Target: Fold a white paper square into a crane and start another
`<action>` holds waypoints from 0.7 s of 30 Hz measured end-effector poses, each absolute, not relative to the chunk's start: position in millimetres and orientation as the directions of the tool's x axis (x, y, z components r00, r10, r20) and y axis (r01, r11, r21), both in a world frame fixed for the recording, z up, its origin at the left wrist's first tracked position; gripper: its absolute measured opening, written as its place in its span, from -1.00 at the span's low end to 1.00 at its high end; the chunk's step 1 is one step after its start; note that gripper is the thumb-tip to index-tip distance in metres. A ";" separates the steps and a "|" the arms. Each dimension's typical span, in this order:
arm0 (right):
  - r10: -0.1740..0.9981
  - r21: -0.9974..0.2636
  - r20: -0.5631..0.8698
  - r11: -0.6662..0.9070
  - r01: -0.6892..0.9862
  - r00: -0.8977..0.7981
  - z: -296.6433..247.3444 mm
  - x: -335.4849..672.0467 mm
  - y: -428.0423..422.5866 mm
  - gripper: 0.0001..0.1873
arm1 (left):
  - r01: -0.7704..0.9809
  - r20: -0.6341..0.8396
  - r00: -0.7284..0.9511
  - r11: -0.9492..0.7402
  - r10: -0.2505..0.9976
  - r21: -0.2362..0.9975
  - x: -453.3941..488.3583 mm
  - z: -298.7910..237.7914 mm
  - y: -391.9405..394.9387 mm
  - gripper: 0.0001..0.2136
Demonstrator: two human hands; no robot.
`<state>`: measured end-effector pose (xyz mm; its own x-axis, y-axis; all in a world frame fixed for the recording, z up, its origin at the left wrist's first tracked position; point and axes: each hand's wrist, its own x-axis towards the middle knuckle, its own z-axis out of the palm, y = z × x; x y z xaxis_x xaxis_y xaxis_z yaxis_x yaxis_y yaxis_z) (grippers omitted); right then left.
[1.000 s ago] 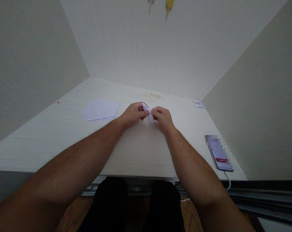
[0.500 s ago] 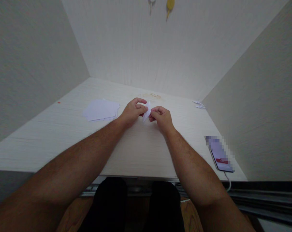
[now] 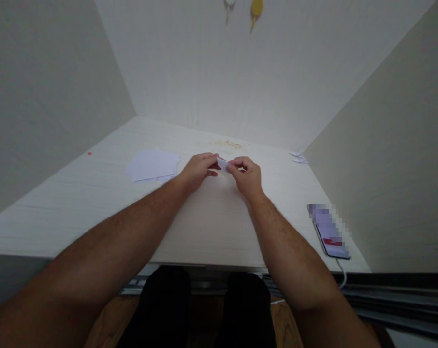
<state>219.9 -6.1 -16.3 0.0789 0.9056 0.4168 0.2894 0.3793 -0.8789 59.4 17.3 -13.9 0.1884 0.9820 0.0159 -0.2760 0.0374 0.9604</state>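
A small folded piece of white paper (image 3: 222, 164) is held up between my hands, over the middle of the desk. My right hand (image 3: 248, 177) pinches its right end between thumb and fingers. At the left end, my left hand (image 3: 198, 170) has its upper fingertips against the paper, while another digit sits lower, apart from it. How the far side of the paper is gripped is hidden. To the left of my left hand lies a loose stack of white paper sheets (image 3: 153, 163).
Small folded white paper pieces (image 3: 299, 157) lie in the desk's back right corner. A phone (image 3: 328, 232) with a white cable (image 3: 344, 275) rests near the right edge. Walls (image 3: 204, 67) enclose the desk (image 3: 208, 227) at the back and sides. Yellow and white hooks (image 3: 256, 8) hang above.
The folded paper has turned from nearly upright to slanting down towards the right. My left hand's fingers have shifted at its left end, and the right hand has moved slightly.
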 end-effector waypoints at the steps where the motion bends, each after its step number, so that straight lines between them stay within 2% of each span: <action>1: 0.923 -0.901 0.375 0.342 0.268 0.085 -16.3 219.9 -5.0 -0.88 | -0.288 0.037 0.189 0.020 0.981 0.957 59.2 -13.4 17.4 -0.85; 4: 0.952 -0.940 0.293 0.271 0.210 0.085 -19.1 218.6 -2.0 -0.81 | -0.213 0.091 0.261 -0.035 0.961 0.977 57.7 -12.0 15.6 -0.78; 8: 0.951 -0.934 0.297 0.270 0.234 0.089 -22.4 216.5 -1.4 -0.82 | 0.113 0.167 0.280 -0.205 0.945 0.972 55.3 -11.5 11.1 -0.84; 10: 0.945 -0.916 0.318 0.286 0.280 0.076 -22.5 216.4 -2.2 -0.85 | 0.193 0.175 0.257 -0.228 0.950 0.954 54.8 -11.9 10.2 -0.84; 17: 0.939 -0.868 0.343 0.302 0.394 0.035 -25.5 217.6 -4.0 -0.87 | 0.273 0.217 0.246 -0.282 0.945 0.920 53.2 -8.0 10.6 -0.89; 21: 0.903 -0.782 0.429 0.365 0.504 0.012 -29.2 218.4 -4.0 -0.87 | 0.317 0.201 0.228 -0.268 0.953 0.910 52.8 -5.1 7.8 -0.85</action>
